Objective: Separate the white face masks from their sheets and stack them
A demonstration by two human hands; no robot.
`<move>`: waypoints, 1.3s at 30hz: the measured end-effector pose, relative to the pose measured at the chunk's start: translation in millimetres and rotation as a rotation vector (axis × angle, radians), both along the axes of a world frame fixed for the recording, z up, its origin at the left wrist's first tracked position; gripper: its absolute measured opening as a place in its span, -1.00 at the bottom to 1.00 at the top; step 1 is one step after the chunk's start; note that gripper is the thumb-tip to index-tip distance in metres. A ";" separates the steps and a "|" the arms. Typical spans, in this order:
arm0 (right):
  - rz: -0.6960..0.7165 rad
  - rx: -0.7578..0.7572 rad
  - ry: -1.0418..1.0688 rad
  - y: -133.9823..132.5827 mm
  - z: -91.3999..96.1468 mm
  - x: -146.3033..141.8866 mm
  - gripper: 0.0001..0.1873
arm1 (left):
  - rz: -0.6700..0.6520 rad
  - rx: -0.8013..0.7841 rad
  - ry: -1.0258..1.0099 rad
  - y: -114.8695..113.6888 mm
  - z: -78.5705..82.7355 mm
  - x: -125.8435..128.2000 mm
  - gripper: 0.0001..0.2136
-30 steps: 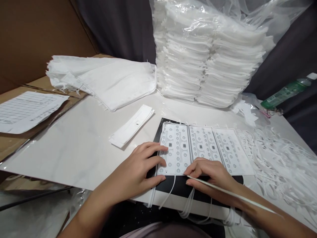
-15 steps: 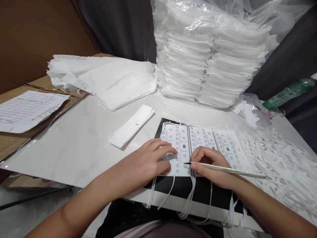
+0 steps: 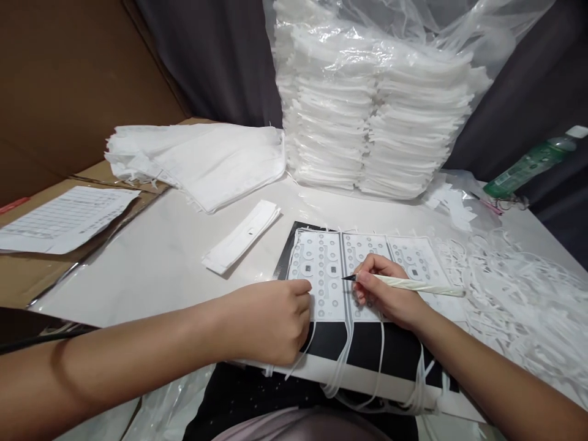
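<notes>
My right hand (image 3: 383,285) grips a pen-shaped craft knife (image 3: 413,284) with a pale handle and dark pointed tip. The tip hovers over or touches the gap between the left and middle printed white panels; I cannot tell which. Curled at the lower left corner of the left panel (image 3: 316,294) is my left hand (image 3: 280,318), fingers closed, whatever they hold hidden. Several grey circles and small dark squares mark the panels, which lie on a black board (image 3: 362,343). Thin white strips (image 3: 340,367) hang from the panels over the table's front edge.
A tall plastic bag of stacked white sheets (image 3: 331,116) stands behind. White sheets (image 3: 220,159) and a small folded white strip stack (image 3: 243,236) lie left, near a printed paper (image 3: 68,214). At right are tangled white scraps (image 3: 505,294) and a green bottle (image 3: 528,168).
My left hand has drawn back toward the front edge and its fingers have curled shut. The right hand has raised the knife tip farther up the panels. The view has shifted slightly.
</notes>
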State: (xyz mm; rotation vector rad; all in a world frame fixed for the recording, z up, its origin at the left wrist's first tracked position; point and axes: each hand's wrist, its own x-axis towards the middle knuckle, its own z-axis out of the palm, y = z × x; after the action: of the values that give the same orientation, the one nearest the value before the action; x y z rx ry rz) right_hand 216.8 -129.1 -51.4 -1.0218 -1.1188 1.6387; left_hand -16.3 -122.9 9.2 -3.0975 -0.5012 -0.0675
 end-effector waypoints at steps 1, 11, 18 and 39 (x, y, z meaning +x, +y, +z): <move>-0.004 -0.001 0.008 0.1 -0.5 0.0 -0.65 | -0.147 0.048 0.080 0.5 2.5 2.2 -0.81; 0.006 0.036 -0.002 0.3 -3.2 0.5 -0.66 | -0.320 0.024 0.144 -5.4 1.9 12.1 -0.74; 0.132 0.247 -0.337 -6.8 6.6 1.6 -0.70 | -0.325 0.206 0.150 0.0 4.2 13.0 -0.82; 0.398 0.562 -0.560 -2.4 13.1 -32.9 -0.66 | 0.950 -0.529 -0.330 -41.2 -35.0 -7.1 -0.54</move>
State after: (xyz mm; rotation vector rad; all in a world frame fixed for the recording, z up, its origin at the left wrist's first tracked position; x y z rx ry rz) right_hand 183.8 -131.5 -38.3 -0.9321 -2.1250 1.2097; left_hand -23.4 -164.2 -25.8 -2.8777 -2.2217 -0.5007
